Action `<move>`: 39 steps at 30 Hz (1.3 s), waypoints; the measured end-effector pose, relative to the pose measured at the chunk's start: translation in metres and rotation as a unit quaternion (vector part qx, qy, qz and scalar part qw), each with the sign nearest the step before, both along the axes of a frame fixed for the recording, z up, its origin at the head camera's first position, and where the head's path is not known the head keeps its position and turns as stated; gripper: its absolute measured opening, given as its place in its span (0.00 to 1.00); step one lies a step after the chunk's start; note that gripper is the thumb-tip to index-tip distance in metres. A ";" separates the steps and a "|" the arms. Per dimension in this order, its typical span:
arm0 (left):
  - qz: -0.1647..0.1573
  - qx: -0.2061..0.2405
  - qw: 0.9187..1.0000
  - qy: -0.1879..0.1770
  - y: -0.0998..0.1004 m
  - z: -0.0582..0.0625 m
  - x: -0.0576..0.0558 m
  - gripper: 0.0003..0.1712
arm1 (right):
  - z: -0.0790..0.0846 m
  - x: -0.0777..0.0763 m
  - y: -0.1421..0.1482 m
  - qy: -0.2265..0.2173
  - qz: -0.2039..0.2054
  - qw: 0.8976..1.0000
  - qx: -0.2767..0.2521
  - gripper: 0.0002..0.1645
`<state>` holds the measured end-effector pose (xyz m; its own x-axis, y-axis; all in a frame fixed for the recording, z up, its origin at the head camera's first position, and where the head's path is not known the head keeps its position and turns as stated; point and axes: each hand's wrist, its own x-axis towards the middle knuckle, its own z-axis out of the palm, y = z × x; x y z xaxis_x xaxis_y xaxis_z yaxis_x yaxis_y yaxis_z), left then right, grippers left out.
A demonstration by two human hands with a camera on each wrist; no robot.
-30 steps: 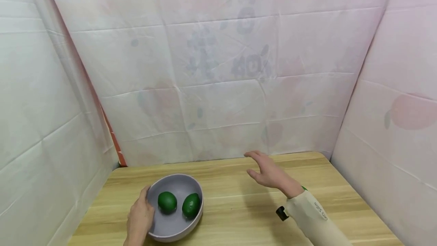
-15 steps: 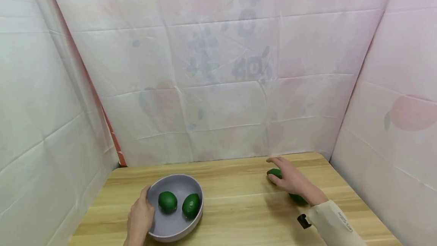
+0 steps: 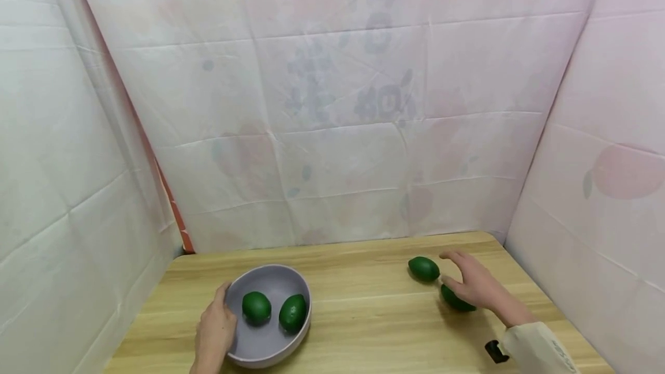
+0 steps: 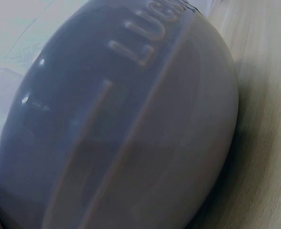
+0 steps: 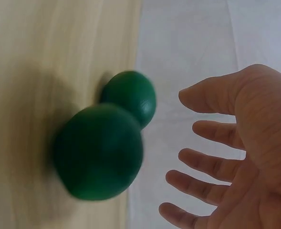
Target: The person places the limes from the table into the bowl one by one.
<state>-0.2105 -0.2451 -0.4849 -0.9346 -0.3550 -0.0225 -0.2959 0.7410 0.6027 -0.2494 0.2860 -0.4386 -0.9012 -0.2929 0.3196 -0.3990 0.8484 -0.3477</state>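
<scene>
On the left of the table, a grey-purple bowl [image 3: 267, 356] holds two dark green limes, one left [image 3: 256, 308] and one right [image 3: 293, 313]. My left hand [image 3: 215, 328] grips the bowl's left rim. The left wrist view is filled by the bowl's outer wall [image 4: 145, 119] with raised lettering. Two more limes lie on the table at right: a farther one [image 3: 423, 269] and a nearer one [image 3: 456, 299], partly covered by my right hand [image 3: 475, 281]. That hand hovers over the nearer lime with fingers spread, apart from both limes in the right wrist view.
The wood-grain table [image 3: 358, 316] has rounded far corners. Pale printed sheets [image 3: 332, 160] stand behind it and on both sides. A small black object [image 3: 496, 351] is attached at my right sleeve [image 3: 540, 346].
My right hand has moved right and nearer, uncovering the two limes on the table and coming over the nearer one. My left hand and the bowl stay in place.
</scene>
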 end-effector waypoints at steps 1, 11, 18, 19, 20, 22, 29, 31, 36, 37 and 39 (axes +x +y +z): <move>0.001 0.000 1.000 -0.003 0.000 0.000 0.000 0.31 | -0.002 0.001 0.003 -0.002 -0.004 1.000 0.002 0.26; 0.002 0.002 1.000 -0.006 0.000 0.000 0.000 0.31 | -0.023 0.003 0.026 -0.020 -0.023 0.999 0.010 0.27; 0.001 0.000 1.000 0.003 0.000 -0.002 0.001 0.31 | -0.030 0.007 0.029 -0.045 -0.029 0.999 0.001 0.27; 0.001 -0.001 1.000 0.006 0.000 -0.002 0.001 0.30 | -0.030 0.008 0.029 -0.044 -0.027 0.999 -0.001 0.26; 0.001 -0.002 1.000 0.008 0.000 -0.002 0.001 0.30 | -0.030 0.008 0.029 -0.043 -0.026 0.999 -0.001 0.26; 0.000 -0.002 1.000 0.009 0.000 -0.002 0.000 0.30 | -0.031 0.008 0.028 -0.042 -0.024 0.999 -0.001 0.25; 0.005 0.003 1.000 0.004 0.001 -0.003 0.001 0.30 | -0.031 0.010 0.029 -0.071 -0.006 0.997 -0.006 0.21; 0.005 0.003 1.000 0.003 0.001 -0.003 0.002 0.30 | -0.030 0.010 0.029 -0.080 0.002 0.997 -0.007 0.20; 0.001 0.005 1.000 -0.005 0.001 -0.002 0.001 0.31 | -0.032 0.008 0.031 -0.093 0.016 0.996 -0.004 0.20; -0.001 0.005 1.000 -0.005 0.000 -0.002 0.001 0.31 | -0.032 0.007 0.031 -0.092 0.018 0.996 -0.004 0.20; -0.004 0.003 1.000 -0.004 0.000 -0.001 0.000 0.31 | -0.033 0.007 0.030 -0.090 0.021 0.996 -0.003 0.20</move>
<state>-0.2103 -0.2450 -0.4860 -0.9375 -0.3466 -0.0320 -0.2943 0.7401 0.6047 -0.2424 0.3164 -0.4718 -0.9310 -0.3295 0.1568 -0.3648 0.8299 -0.4222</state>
